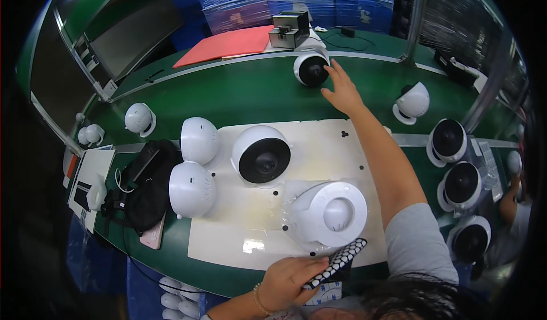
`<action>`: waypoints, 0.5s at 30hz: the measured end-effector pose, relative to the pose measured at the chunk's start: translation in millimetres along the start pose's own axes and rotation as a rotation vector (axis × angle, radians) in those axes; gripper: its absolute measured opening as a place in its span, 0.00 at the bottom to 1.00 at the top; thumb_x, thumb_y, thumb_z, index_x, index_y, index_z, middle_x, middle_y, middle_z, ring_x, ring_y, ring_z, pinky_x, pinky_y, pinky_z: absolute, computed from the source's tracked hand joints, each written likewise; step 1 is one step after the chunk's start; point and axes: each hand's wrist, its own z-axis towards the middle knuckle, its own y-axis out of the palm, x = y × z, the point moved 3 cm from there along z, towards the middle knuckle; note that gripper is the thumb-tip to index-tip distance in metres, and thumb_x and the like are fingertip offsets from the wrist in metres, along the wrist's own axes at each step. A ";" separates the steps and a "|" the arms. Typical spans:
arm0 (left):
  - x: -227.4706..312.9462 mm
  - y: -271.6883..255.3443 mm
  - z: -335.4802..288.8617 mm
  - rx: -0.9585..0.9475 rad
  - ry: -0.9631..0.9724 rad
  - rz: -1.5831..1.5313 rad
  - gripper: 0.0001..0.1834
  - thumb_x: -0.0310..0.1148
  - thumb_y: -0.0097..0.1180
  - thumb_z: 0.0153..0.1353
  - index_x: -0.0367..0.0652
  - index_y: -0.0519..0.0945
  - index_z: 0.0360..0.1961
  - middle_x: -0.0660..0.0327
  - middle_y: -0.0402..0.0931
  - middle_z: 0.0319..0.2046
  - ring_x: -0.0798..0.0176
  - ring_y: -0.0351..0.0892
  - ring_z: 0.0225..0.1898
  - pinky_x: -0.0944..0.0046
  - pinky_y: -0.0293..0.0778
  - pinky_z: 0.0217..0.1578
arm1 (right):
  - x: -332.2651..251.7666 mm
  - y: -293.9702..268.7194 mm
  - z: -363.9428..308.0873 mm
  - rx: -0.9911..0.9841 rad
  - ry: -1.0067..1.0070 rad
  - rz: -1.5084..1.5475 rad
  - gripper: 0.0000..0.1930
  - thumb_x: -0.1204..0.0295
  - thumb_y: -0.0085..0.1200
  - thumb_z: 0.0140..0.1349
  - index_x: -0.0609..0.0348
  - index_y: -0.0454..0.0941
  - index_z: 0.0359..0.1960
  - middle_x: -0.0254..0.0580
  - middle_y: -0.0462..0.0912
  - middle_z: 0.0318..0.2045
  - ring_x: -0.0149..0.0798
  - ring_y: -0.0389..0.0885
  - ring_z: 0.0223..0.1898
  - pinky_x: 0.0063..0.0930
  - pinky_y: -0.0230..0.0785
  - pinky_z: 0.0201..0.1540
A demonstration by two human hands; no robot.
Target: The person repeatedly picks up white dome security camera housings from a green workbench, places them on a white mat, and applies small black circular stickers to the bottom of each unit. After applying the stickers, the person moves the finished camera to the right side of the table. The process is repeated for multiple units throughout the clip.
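My right hand (343, 89) reaches far across the green bench, fingers spread, with its fingertips at the side of a white round camera (311, 69) with a black front. Close to my body, my left hand (290, 280) is closed on a black spotted piece (336, 263) with white dots; its kind is unclear. Just beyond that piece, a white camera housing (333, 214) lies with its ring-shaped base up on clear plastic. Another white camera (264, 156) stands mid-mat, black front toward me. Two white cameras (192, 189) sit at the mat's left edge, their fronts turned away.
The cream mat (239, 246) covers the bench's middle. A black bag (149, 189) with cables lies left. Several cameras (448, 139) line the right side, where another person's arm (509, 206) shows. Behind are a red sheet (225, 46), a metal box (289, 30) and a metal post (415, 23).
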 end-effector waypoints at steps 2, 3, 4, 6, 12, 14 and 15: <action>-2.3 0.7 -4.0 -0.086 -0.020 -0.025 0.27 0.27 0.61 0.40 0.39 0.71 0.46 0.56 0.74 0.45 0.56 0.77 0.40 0.62 0.72 0.39 | 14.0 14.7 3.3 0.064 0.097 0.084 0.29 0.68 0.54 0.46 0.52 0.62 0.54 0.43 0.56 0.59 0.47 0.58 0.59 0.38 0.55 0.58; -12.8 5.6 -14.4 -0.144 -0.002 0.017 0.27 0.28 0.62 0.40 0.40 0.71 0.47 0.56 0.74 0.45 0.56 0.76 0.41 0.62 0.71 0.39 | 19.8 20.2 3.3 0.068 0.098 0.064 0.29 0.68 0.54 0.45 0.52 0.62 0.53 0.43 0.57 0.59 0.47 0.59 0.58 0.38 0.55 0.58; -19.1 7.8 -18.8 -0.201 0.017 0.056 0.28 0.29 0.62 0.41 0.40 0.71 0.47 0.57 0.74 0.46 0.57 0.76 0.42 0.63 0.71 0.39 | 24.4 25.2 0.4 0.067 0.101 0.045 0.29 0.69 0.54 0.45 0.53 0.63 0.52 0.43 0.58 0.58 0.47 0.60 0.57 0.38 0.56 0.57; -20.8 12.5 -25.5 -0.225 0.015 0.076 0.28 0.30 0.62 0.41 0.41 0.71 0.47 0.57 0.74 0.46 0.58 0.76 0.43 0.64 0.71 0.39 | 34.5 30.5 -3.0 0.041 0.123 0.008 0.28 0.69 0.54 0.45 0.53 0.63 0.52 0.42 0.59 0.57 0.48 0.61 0.56 0.38 0.57 0.57; -15.3 10.0 -19.8 -0.149 0.042 0.070 0.27 0.32 0.63 0.42 0.42 0.72 0.47 0.58 0.74 0.47 0.59 0.75 0.44 0.65 0.71 0.39 | 58.7 29.7 -12.6 -0.024 0.211 -0.105 0.27 0.69 0.54 0.45 0.53 0.65 0.51 0.41 0.59 0.58 0.47 0.61 0.56 0.38 0.58 0.56; -13.9 7.1 -14.0 -0.147 0.033 0.050 0.26 0.32 0.63 0.42 0.42 0.72 0.46 0.58 0.74 0.47 0.59 0.75 0.44 0.65 0.71 0.39 | 62.5 28.8 -14.2 -0.039 0.203 -0.145 0.26 0.70 0.54 0.45 0.53 0.66 0.50 0.40 0.59 0.58 0.46 0.61 0.56 0.39 0.58 0.56; -14.6 7.0 -12.6 -0.150 0.033 0.040 0.26 0.32 0.63 0.42 0.42 0.72 0.46 0.58 0.73 0.47 0.59 0.75 0.44 0.65 0.71 0.39 | 62.6 28.2 -13.8 -0.062 0.176 -0.184 0.24 0.70 0.54 0.45 0.54 0.68 0.49 0.40 0.59 0.58 0.45 0.61 0.56 0.39 0.59 0.56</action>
